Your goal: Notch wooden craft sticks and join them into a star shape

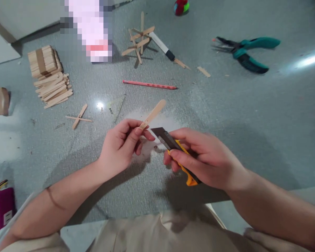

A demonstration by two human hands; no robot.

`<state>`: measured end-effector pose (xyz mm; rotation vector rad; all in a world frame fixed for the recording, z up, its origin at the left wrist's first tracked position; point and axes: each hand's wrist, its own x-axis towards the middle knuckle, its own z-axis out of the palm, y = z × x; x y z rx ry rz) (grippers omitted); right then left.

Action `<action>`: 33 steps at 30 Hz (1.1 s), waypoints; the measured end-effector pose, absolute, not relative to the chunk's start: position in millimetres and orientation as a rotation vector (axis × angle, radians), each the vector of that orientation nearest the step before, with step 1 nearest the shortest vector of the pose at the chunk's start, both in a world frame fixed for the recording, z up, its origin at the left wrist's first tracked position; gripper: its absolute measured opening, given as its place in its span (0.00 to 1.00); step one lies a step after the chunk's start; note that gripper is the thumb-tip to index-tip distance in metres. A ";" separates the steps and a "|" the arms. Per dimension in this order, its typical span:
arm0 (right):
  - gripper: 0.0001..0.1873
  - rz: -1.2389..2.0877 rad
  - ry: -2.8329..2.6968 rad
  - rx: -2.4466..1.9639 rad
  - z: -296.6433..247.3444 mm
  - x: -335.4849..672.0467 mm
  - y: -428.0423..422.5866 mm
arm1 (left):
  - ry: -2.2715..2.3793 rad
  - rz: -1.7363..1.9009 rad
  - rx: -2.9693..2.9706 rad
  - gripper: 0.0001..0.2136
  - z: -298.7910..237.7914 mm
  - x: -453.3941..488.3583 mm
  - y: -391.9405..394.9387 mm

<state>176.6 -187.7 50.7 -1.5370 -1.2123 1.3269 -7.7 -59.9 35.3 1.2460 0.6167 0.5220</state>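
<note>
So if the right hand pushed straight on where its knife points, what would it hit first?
Probably the wooden stick in the left hand, though one view leaves depth unclear.

A textured grey-green table (273,133) carries a banded bundle of wooden sticks (48,60), with loose sticks (55,87) just beside it and a crossed pair (79,117) near. A clear set square (118,107), pink pencil (149,84) and stick crosses (136,46) lie around the middle; spread teal-handled pliers (240,51) rest to the right.
</note>
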 end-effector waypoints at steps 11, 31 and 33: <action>0.15 1.309 -1.169 -1.524 51.8 171.2 -184.5 | 0.686 0.624 1.426 0.08 34.6 -10.0 -72.6; 0.12 1.283 -1.275 -1.559 49.3 174.1 -181.1 | 0.694 0.680 1.546 0.07 36.3 -10.3 -71.9; 0.11 1.243 -1.339 -1.566 49.6 175.8 -179.8 | 0.702 0.666 1.515 0.07 37.6 -10.6 -71.2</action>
